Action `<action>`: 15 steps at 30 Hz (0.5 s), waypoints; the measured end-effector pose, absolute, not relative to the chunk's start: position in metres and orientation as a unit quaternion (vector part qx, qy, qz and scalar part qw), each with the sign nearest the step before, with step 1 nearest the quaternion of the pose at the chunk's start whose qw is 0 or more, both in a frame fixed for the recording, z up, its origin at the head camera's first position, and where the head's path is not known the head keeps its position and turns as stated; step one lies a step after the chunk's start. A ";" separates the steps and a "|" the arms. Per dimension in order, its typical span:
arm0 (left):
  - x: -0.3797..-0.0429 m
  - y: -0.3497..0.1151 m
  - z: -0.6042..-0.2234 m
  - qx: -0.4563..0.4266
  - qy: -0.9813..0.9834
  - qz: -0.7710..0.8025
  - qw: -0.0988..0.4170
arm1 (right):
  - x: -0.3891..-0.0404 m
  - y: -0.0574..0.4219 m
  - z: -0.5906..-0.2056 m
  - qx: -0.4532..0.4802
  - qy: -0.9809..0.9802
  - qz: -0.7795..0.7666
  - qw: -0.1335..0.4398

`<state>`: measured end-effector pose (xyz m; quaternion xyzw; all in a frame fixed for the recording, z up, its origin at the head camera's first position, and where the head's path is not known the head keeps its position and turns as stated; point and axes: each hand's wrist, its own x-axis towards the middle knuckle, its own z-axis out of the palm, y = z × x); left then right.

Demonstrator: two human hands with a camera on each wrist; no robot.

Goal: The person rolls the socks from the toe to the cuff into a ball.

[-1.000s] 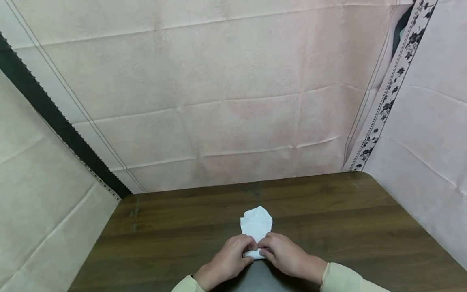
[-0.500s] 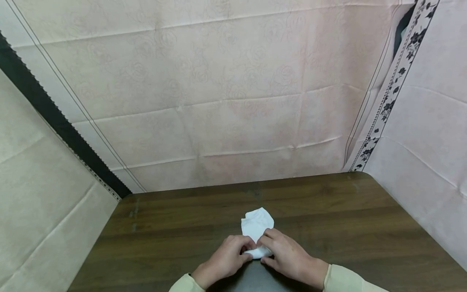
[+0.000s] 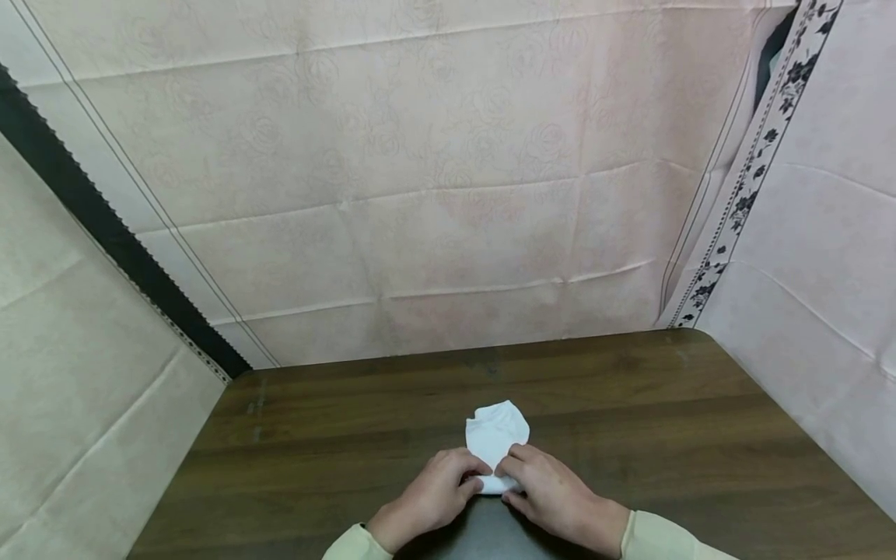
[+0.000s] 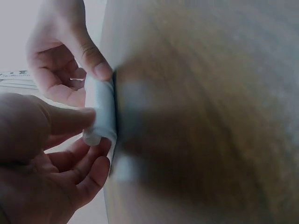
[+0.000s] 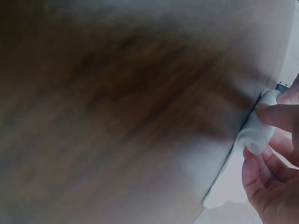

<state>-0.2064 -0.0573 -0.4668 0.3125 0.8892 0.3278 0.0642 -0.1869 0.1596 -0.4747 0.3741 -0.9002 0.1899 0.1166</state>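
- Probably light, soft and limp as a white cloth [image 3: 498,430], perhaps apt to unroll; best taken at both ends of the rolled edge [image 4: 104,102].
- Lying on the bench [image 3: 336,443], spread out beyond the roll.
- Pinching the roll narrowly, thumbs nearest, with left hand [image 3: 442,484] and right hand [image 3: 554,491].

White sheet [image 3: 498,435] — cloth or paper, cannot tell; the ends of its roll lie partly hidden by left hand [image 3: 441,488] and right hand [image 3: 553,494] in head view. Sleeves [image 3: 661,538] cut by bottom edge there — tabletop [image 4: 201,112] blurred in both wrist views.
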 end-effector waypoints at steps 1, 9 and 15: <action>-0.206 -0.057 -0.467 0.314 0.889 0.328 0.056 | -0.187 0.160 -0.475 0.373 -0.900 0.192 0.115; -0.200 -0.055 -0.469 0.319 0.894 0.316 0.009 | -0.187 0.163 -0.476 0.371 -0.901 0.191 0.115; -0.201 -0.053 -0.471 0.309 0.896 0.320 0.010 | -0.188 0.165 -0.477 0.382 -0.897 0.188 0.116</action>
